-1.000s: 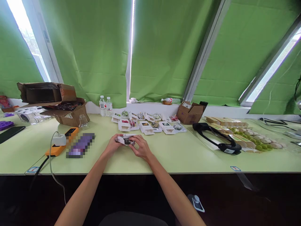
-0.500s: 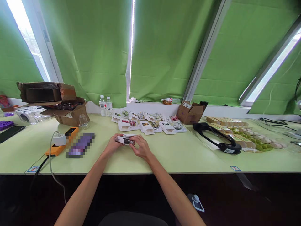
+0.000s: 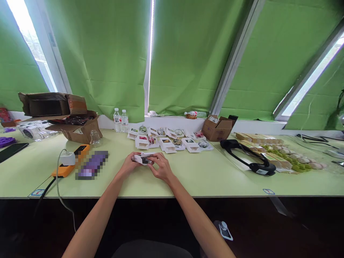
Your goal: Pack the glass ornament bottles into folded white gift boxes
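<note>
1. Small white carton (image 3: 139,158) held just over the near middle of the table (image 3: 215,179), in front of broad green blinds (image 3: 94,53) with a creased, cloth-like surface; table smooth, pale green, straight-edged.
2. On the table to the left, an open brown cardboard carton (image 3: 80,135) with bent flaps; to the right, a squarer brown cardboard box (image 3: 216,130), also open-flapped.
3. Farther right, a curved black headset (image 3: 262,168) of smooth plastic; well to the left, an orange power strip (image 3: 64,172) with a white plug (image 3: 68,159).
4. Beyond the hands, rows of white card packs (image 3: 167,146) with little picture panels, beside round, glossy pieces in clear wrapping (image 3: 177,142).
5. Left hand (image 3: 128,166) at the left end of the small white carton, right hand (image 3: 163,170) at the right end; both in contact, neither clearly nearer. Long axis roughly side to side, parallel to the near table edge, directly between the fingers.
6. Fingers of both hands narrow, closed around the small white carton, right thumb low along the near side.
7. Inside the opening, a dark item (image 3: 145,161) with shiny glints, perhaps film-wrapped; too small for certainty.
</note>
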### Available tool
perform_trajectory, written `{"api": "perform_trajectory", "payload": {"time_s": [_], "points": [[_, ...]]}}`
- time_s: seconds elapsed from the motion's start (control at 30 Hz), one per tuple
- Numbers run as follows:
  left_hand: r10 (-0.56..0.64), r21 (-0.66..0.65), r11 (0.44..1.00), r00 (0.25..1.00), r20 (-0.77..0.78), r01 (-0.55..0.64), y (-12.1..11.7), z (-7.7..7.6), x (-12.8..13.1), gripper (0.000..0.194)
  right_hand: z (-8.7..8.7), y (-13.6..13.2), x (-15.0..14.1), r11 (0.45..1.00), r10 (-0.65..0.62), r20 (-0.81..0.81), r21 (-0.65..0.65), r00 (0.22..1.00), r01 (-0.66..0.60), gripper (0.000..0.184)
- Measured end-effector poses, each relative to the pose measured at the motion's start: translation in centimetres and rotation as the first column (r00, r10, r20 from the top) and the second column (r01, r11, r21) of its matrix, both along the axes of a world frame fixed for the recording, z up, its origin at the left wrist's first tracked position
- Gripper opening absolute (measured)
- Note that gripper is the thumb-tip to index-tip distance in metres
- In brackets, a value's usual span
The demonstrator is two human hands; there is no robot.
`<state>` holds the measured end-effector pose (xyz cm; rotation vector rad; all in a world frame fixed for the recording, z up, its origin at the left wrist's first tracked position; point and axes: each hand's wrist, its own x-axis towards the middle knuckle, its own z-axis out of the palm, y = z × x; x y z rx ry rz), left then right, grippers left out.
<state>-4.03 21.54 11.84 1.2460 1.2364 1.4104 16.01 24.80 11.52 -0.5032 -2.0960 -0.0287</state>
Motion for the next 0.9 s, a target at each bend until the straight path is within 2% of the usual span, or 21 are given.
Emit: {"api": "perform_trajectory", "payload": {"time_s": [0.43,0.9], "points": [[-0.005,0.0,1.0,1.0,-0.03,0.005,-0.1,-0.04,0.12,0.056,0.03,0.09,0.15,0.999,0.051,0.035,-0.003,0.998,-0.051,0.027],[-0.034,-0.01,0.999,0.997,-0.075,0.033,-0.3,0.09,0.1,0.053,-0.66,0.64,-0.05,1.0,0.013,0.008,0.002,1.0,-0.013,0.023]]}}
